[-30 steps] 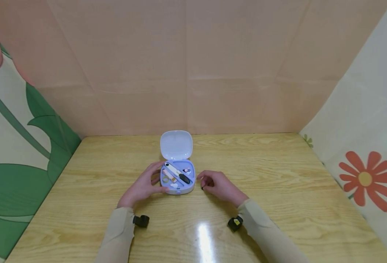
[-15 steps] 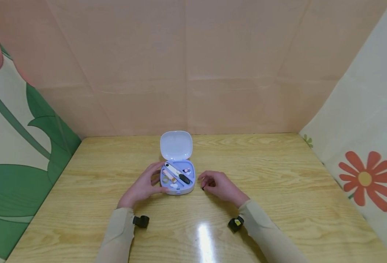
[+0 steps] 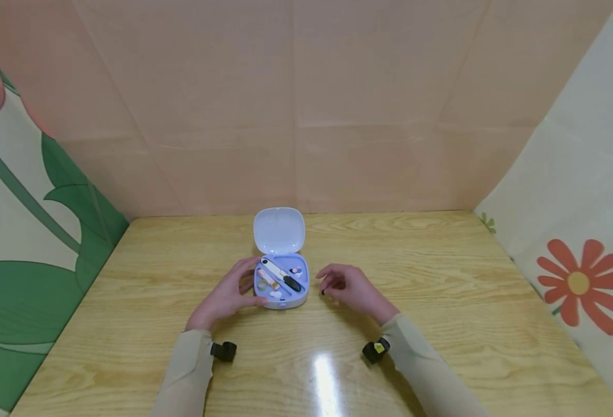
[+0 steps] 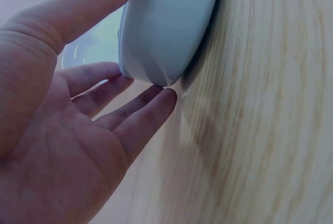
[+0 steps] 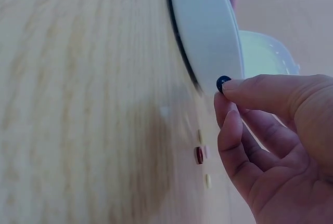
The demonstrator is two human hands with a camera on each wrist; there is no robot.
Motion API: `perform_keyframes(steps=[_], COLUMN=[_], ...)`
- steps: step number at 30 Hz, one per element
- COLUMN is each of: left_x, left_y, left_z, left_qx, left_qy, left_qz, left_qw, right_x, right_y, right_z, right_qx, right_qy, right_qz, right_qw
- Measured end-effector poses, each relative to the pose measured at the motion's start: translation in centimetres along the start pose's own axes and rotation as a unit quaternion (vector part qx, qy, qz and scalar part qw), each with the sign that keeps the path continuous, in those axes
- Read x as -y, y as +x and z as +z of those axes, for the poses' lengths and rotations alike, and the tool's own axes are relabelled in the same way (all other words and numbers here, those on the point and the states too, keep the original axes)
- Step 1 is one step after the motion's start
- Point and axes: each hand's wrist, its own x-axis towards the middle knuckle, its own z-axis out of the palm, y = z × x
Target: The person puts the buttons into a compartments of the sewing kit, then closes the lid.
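A lilac box [image 3: 303, 299] stands with its lid [image 3: 279, 230] raised. My left hand [image 3: 226, 297] holds its left side, thumb at the front and fingertips against the wall, as the left wrist view shows. To the right of the box, my right hand [image 3: 352, 291] pinches a small black button [image 5: 223, 83] between thumb and forefinger, just off the table. Inside the box lie a white tool with a black end [image 3: 281, 273], a pink piece with a gold tip [image 3: 268, 279], a yellowish ring [image 3: 262, 285], a white piece [image 3: 275, 295] and tiny items [image 3: 296, 271].
Under my right hand, several small pieces lie on the wooden table [image 3: 441, 278], among them a dark red one [image 5: 199, 155] and a pale one [image 5: 208, 181]. A pinkish backdrop [image 3: 296, 116] rises behind the table, with flowered sheets at both sides.
My right hand has lifted slightly and shifted a little right, away from the box, with the black button still pinched. My left hand and the box stay where they were.
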Motion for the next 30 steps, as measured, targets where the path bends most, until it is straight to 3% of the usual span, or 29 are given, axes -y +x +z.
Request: perform_keyframes(steps=[15,30], left_x=[0.3,0.1], left_y=[0.0,-0.1], left_z=[-0.1,0.0], left_qx=[0.002,0.001], left_qy=[-0.004,-0.006], left_qz=[0.007,0.003], left_qw=[1.0000,1.0000], right_x=[0.5,1.2], right_y=[0.6,2.1], right_z=[-0.6,-1.4], right_qx=[-0.025,-0.055], right_qy=[0.004,0.036], right_qz=[0.038,0.022], right_qw=[0.9990,0.9976])
